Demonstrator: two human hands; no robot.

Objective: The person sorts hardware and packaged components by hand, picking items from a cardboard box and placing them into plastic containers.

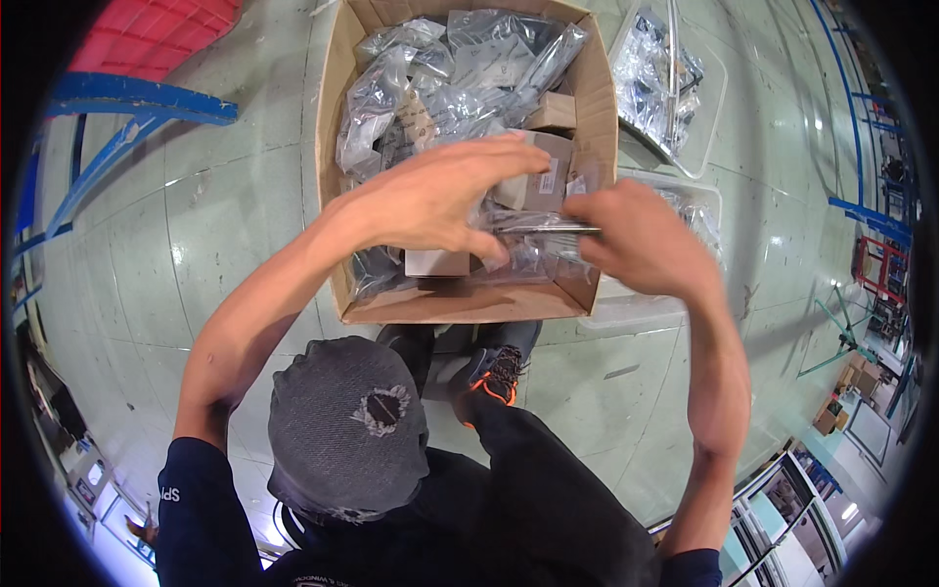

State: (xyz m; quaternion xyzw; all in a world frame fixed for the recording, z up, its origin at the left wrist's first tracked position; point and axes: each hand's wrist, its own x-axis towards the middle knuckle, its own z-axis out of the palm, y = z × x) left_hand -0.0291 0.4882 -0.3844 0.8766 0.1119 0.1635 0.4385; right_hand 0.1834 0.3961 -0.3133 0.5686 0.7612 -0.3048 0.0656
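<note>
Both hands are over an open cardboard box (460, 311) packed with clear plastic bags (489, 64). My right hand (641, 237), blurred by motion, is closed at the box's right side around the end of a thin, straight metallic piece (553, 229). That piece points left across the box, above a crumpled clear bag (538, 259). My left hand (430, 201) reaches in from the left with thumb and fingers spread, close to the piece's far end. Whether it touches the piece or the bag, I cannot tell. A small brown carton (548, 171) with a white label lies just beyond the fingers.
Right of the box are a clear tray (699, 117) holding bagged parts and another translucent tray (636, 311). A blue metal frame (147, 98) and red plastic crate (152, 34) stand at left. My shoe (499, 377) is just below the box.
</note>
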